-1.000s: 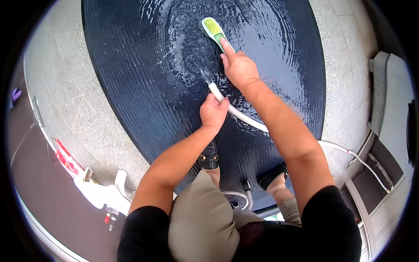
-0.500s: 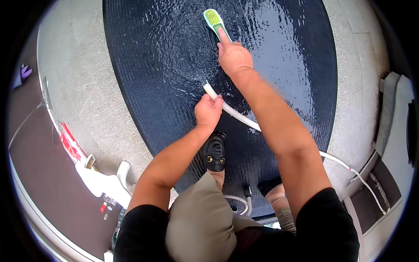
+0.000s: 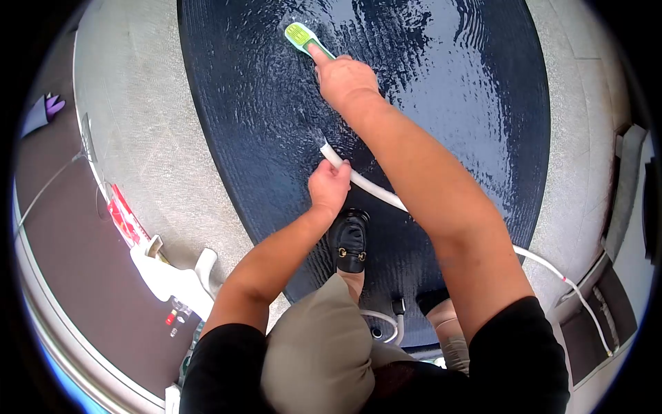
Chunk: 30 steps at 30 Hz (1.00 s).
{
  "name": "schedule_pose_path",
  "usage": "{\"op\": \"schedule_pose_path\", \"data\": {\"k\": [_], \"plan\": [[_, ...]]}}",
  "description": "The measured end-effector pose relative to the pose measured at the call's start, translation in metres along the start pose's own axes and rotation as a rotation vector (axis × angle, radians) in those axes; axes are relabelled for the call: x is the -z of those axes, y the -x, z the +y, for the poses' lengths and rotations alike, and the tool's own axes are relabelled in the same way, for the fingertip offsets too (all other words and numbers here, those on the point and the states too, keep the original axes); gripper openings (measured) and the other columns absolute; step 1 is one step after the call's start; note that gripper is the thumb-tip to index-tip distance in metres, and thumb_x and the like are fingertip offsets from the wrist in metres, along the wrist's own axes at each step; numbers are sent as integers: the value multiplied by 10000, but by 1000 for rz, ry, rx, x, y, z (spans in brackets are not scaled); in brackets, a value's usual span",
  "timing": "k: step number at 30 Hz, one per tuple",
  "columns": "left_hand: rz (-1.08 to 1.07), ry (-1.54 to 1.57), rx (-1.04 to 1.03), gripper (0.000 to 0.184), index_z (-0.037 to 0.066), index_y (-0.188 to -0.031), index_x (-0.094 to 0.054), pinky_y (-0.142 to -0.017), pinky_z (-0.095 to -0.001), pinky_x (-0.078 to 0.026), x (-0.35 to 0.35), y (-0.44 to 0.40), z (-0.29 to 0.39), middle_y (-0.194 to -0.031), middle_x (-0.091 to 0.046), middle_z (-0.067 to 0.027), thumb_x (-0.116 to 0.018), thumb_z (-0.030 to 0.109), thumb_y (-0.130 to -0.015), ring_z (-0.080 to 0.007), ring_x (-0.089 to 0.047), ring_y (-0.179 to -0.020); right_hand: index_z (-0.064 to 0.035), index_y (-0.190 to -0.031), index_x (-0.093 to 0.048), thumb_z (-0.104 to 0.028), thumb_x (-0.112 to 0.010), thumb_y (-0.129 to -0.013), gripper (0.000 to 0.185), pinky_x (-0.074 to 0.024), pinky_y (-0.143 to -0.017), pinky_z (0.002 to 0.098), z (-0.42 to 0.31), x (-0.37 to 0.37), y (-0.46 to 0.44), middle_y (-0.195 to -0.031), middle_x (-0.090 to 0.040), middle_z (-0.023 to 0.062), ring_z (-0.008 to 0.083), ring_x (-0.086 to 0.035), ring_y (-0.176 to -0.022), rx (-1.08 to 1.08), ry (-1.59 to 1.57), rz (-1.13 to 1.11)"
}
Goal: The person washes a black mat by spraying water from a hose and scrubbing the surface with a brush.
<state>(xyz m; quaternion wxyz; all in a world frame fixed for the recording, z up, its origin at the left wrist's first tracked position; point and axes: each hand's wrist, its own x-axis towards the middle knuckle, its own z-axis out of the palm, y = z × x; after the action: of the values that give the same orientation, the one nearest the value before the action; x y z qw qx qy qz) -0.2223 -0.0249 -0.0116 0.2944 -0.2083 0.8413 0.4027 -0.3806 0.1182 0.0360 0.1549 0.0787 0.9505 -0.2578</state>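
My right hand (image 3: 347,81) is wrapped round the handle of a green and white brush (image 3: 301,34), with the index finger stretched along it. The brush head is at the wet dark ribbed mat (image 3: 255,179), near the top of the view; its bristle side cannot be made out. Lower down, my left hand (image 3: 329,185) holds a white hose (image 3: 376,192) just behind its open end. Water runs from that end onto the mat. The hose curves right and passes under my right forearm.
My black shoe (image 3: 350,241) stands on the mat, the other foot further right. A second hose piece with a dark fitting (image 3: 398,308) lies between them. Left are a red and white packet (image 3: 126,217) and white plastic. A grey cabinet (image 3: 631,269) stands at the right.
My right hand has moved the brush left and slightly down across the mat. The left hand still holds the hose in nearly the same place. The view has shifted a little.
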Motion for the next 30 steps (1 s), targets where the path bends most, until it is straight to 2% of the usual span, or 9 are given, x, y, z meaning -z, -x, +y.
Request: {"op": "schedule_pose_path", "data": {"k": [3,6,8,12,16,19,26,28,30], "plan": [[-14,49,46,289,1,-759,-573,-572,-320,-509,5,6,9,-610,-620,-73,-662,263,-844,-188,-646,-538,-264,-1436,-369,-265,-409,-986,452,-530,-743,439,-18,-8,-5,-968,-613,187,339,-656,-846,-106,-79,18],[-39,38,48,299,4,-751,-572,-565,-320,-506,4,0,-3,-612,-612,-67,-676,271,-836,-178,-639,-534,-278,-1489,-263,-181,-503,-924,622,-541,-751,411,-18,-7,62,-977,-592,207,329,-662,-838,-27,-4,-261],[-42,32,-38,303,7,-749,-578,-560,-319,-507,4,-5,-15,-626,-623,-71,-684,277,-833,-174,-638,-532,-317,-1491,-257,-234,-572,-889,684,-561,-686,397,-9,-9,106,-930,-570,199,325,-670,-768,81,75,-425],[-70,-53,16,340,17,-712,-569,-552,-312,-504,5,4,22,-612,-627,-73,-687,309,-839,-172,-637,-532,-371,-1452,-313,-273,-478,-963,525,-553,-652,407,27,8,70,-912,-590,164,310,-669,-772,156,149,-301],[-67,-28,-33,329,10,-721,-573,-509,-281,-493,-5,-3,35,-620,-620,-53,-691,285,-856,-130,-611,-520,-306,-1444,-335,-307,-411,-992,459,-523,-779,428,64,35,-17,-942,-639,178,339,-652,-846,-128,42,81],[-101,-131,-128,343,13,-715,-580,-528,-290,-489,-8,-6,38,-603,-616,-53,-689,307,-854,-130,-607,-515,-289,-1451,-324,-310,-410,-991,469,-512,-799,439,68,35,-3,-934,-646,201,350,-650,-858,-207,47,107],[-126,-284,-276,320,39,-743,-634,-571,-333,-496,-29,-4,58,-629,-647,-59,-717,340,-811,-181,-636,-549,-328,-1493,-218,-302,-419,-989,543,-518,-786,452,115,50,99,-912,-624,206,364,-657,-778,-85,245,-261],[-127,-379,-399,326,47,-761,-649,-595,-354,-501,-36,-2,74,-631,-653,-67,-715,363,-808,-211,-655,-596,-313,-1488,-234,-312,-388,-997,514,-515,-786,454,148,68,70,-954,-640,215,374,-660,-788,-128,289,-84],[-153,-408,-413,334,55,-779,-662,-618,-367,-503,-45,-8,81,-651,-664,-74,-706,384,-811,-241,-663,-631,-286,-1482,-250,-333,-359,-1000,497,-505,-799,463,179,93,32,-994,-656,218,374,-657,-857,-396,173,87]]}}
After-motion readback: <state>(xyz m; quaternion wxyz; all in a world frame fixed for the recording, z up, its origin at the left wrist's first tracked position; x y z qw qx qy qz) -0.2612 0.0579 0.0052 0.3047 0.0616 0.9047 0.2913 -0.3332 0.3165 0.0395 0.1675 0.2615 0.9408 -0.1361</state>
